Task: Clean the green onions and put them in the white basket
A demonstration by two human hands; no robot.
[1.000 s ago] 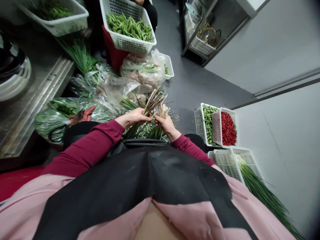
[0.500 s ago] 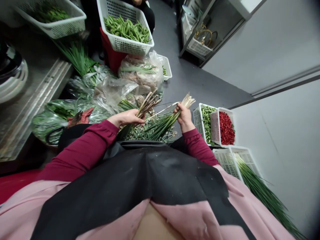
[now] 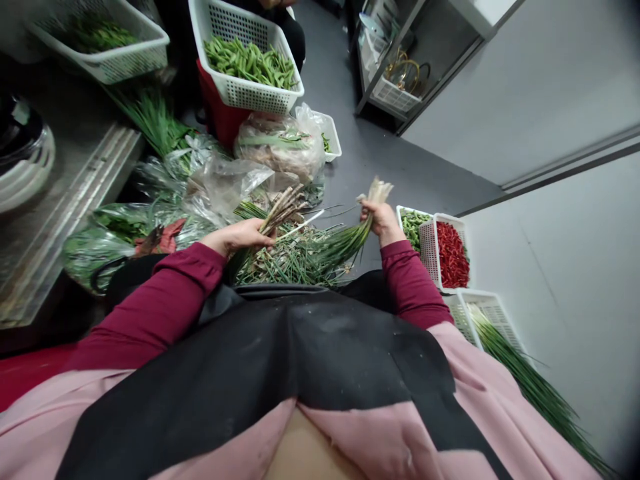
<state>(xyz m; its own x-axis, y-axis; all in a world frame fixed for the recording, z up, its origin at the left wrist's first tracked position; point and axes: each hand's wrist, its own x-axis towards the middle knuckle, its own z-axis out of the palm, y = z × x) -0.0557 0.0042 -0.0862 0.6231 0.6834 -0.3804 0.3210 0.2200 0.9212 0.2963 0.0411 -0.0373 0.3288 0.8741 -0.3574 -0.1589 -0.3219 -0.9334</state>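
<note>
My left hand is closed round a bunch of dirty, brownish-stemmed chives, whose stem ends point up and away. My right hand is closed on a smaller bunch of cleaned chives with pale white ends, held out to the right above the floor. Between the hands a heap of green trimmings lies past my black apron.
White baskets at the right hold green peppers, red chillies and long chives. Plastic bags of greens crowd the floor ahead. A basket of green pods stands beyond, a steel counter at left, a metal rack behind.
My right hand has pulled a small bunch of chives away from the left hand's bunch and carried it to the right, towards the baskets. The left hand has hardly moved.
</note>
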